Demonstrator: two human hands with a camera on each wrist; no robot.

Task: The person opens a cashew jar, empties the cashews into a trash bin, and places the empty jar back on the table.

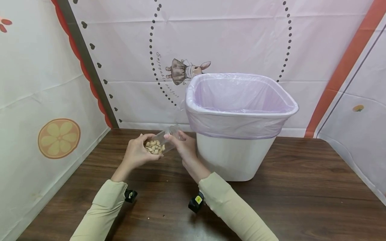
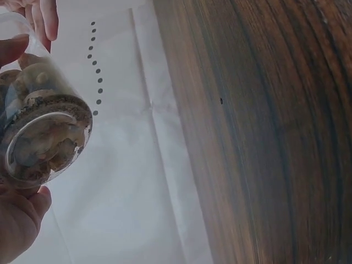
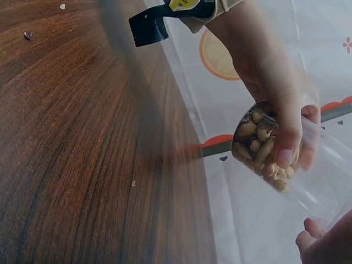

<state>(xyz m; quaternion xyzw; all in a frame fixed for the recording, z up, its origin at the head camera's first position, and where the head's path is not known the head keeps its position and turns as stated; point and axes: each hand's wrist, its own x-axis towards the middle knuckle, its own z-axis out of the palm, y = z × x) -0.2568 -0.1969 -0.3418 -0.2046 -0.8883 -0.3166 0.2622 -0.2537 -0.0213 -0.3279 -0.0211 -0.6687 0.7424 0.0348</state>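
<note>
A clear plastic jar (image 1: 163, 135) lies tilted between my two hands over the table, its base toward the left. Cashew nuts (image 1: 154, 147) are gathered in its lower end. My left hand (image 1: 135, 152) grips the jar around that end, thumb on the near side. At the upper end, my right hand (image 1: 188, 149) holds the jar between thumb and fingers. In the left wrist view the round jar base (image 2: 47, 143) faces the camera, with dark crumbs around the nuts. From the right wrist, the nuts (image 3: 264, 137) show behind the left fingers.
Just right of my right hand stands a white bin (image 1: 232, 154) lined with a translucent purple bag (image 1: 235, 125). Small crumbs dot the dark wooden table (image 1: 163, 201). Printed cloth (image 1: 126, 53) hangs behind and on both sides.
</note>
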